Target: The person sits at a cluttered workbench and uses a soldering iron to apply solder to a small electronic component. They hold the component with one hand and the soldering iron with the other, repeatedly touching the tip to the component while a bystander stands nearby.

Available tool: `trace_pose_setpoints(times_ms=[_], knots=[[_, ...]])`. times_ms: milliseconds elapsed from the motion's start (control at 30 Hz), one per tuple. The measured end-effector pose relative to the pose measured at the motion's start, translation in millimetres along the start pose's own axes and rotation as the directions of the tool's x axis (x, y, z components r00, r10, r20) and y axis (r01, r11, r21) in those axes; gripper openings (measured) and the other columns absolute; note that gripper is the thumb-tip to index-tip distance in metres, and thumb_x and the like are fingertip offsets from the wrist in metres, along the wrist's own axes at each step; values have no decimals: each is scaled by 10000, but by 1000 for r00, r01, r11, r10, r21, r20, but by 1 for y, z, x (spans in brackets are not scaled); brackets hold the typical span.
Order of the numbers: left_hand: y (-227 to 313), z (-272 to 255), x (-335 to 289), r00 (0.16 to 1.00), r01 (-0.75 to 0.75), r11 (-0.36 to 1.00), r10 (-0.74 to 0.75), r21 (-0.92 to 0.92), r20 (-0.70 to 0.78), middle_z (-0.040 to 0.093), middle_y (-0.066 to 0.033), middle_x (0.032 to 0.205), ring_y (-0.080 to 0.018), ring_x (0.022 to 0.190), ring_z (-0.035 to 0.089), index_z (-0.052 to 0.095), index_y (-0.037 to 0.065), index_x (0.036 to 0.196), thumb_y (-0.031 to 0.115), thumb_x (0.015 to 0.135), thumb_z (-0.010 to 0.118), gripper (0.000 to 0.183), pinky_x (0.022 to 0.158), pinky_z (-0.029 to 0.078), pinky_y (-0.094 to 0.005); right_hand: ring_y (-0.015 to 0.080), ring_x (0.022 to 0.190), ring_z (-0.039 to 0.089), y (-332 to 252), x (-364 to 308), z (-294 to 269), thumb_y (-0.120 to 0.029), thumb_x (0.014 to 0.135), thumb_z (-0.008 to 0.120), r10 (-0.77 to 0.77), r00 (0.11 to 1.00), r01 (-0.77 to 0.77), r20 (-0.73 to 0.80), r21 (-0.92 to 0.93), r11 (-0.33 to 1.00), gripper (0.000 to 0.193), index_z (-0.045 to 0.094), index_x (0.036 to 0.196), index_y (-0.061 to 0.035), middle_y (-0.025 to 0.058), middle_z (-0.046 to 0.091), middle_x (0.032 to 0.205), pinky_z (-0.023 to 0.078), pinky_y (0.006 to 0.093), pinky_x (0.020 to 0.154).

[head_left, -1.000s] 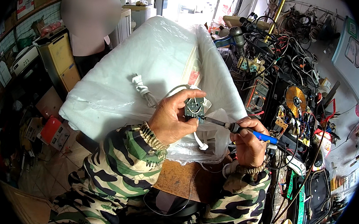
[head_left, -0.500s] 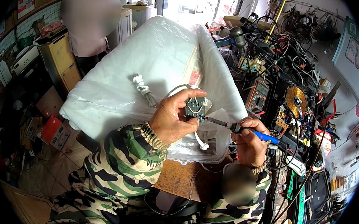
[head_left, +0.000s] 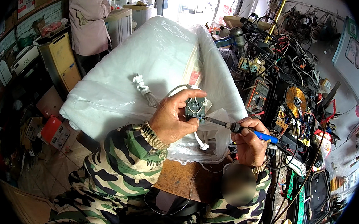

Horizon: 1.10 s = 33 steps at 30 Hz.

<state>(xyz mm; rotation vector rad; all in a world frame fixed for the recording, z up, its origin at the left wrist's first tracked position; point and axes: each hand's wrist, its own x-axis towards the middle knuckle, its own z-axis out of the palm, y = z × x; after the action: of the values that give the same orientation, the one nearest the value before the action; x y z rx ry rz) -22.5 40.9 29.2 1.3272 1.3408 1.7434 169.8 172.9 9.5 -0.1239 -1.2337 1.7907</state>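
My left hand [head_left: 172, 118] grips a small green circuit board [head_left: 195, 108] with white wires hanging from it. My right hand [head_left: 249, 140] holds a soldering iron [head_left: 245, 130] with a blue handle, and its dark tip touches the board's right edge. Both hands are above a large appliance wrapped in clear white plastic [head_left: 149, 63], with a coiled white power cord [head_left: 143, 88] lying on top. Both sleeves are camouflage.
A cluttered bench on the right carries tangled cables [head_left: 293, 58], a multimeter [head_left: 258, 97] and a yellow round coil [head_left: 295, 98]. A person in a pink coat [head_left: 88, 16] stands at the back left beside a yellow cabinet [head_left: 61, 58]. Boxes and a red item [head_left: 51, 129] sit on the floor left.
Both hands have stayed nearly in place; the soldering iron tip remains against the board.
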Motion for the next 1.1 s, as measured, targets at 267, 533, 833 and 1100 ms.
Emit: trace_pose_setpoints(times_ms=[267,533,833,1100], knots=[[0,-1,-1,1000,-1,1000,1,-3,7,582,-31,980,-61,828,576,481,14,1340,-105,770,576,590,744,498,-206,164,623,600,0,0,0,28,801,609,-3,1000,3,2,1,1000,142,623,934,74,99,618,799,529,285,625],[1,1,0,1000,14,1000,-14,-17,7,588,-38,986,-66,830,583,483,13,1337,-100,770,579,586,750,501,-208,167,610,601,0,0,-1,40,796,600,-1,1000,1,-6,2,1000,142,623,931,78,104,621,801,532,287,617],[1,-1,-1,1000,15,1000,-15,-5,21,585,-36,996,-68,833,587,483,20,1338,-101,771,579,588,747,501,-208,171,617,608,0,0,-1,38,796,607,-3,1000,3,-1,10,1000,147,623,936,79,108,626,805,539,289,625],[-1,-2,-1,1000,15,1000,-15,5,22,588,-38,1001,-72,845,591,484,24,1338,-101,774,587,587,760,508,-216,169,627,602,1,1,-1,16,809,608,-20,1000,20,-3,46,999,154,617,950,78,115,630,847,542,296,631]])
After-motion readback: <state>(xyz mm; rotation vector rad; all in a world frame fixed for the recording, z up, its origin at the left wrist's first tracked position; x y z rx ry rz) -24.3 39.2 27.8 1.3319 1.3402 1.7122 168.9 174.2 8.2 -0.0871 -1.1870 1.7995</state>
